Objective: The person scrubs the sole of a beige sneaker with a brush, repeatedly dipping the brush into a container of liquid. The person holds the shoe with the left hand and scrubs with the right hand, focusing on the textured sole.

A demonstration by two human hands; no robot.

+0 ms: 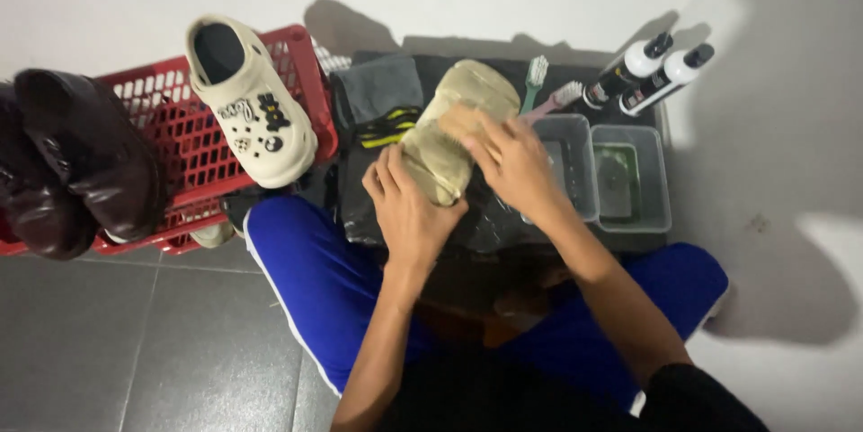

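The beige sandal (454,122) is in the middle of the view, held up above a dark mat (503,216) in front of the person's crossed legs, its sole turned toward the camera. The left hand (406,203) grips the near end of the sandal from below, fingers closed around its edge. The right hand (512,158) lies on the sandal's right side, fingers curled over what seems a small wooden brush (463,119) (it is mostly hidden, so I cannot be sure of its shape).

To brush well here, I judge the left hand should keep the sandal firm and tilted, while the right hand makes short strokes with even pressure along the sole. Both wrists are bent inward, the forearms coming up from the lower edge and meeting at the sandal.

Right of the sandal stand two clear plastic tubs (598,167), and beyond them two toothbrushes (548,90) and two bottles (647,72). Left of the sandal a cream clog (252,104) rests on a red basket (180,135), with dark brown shoes (72,158) further left.
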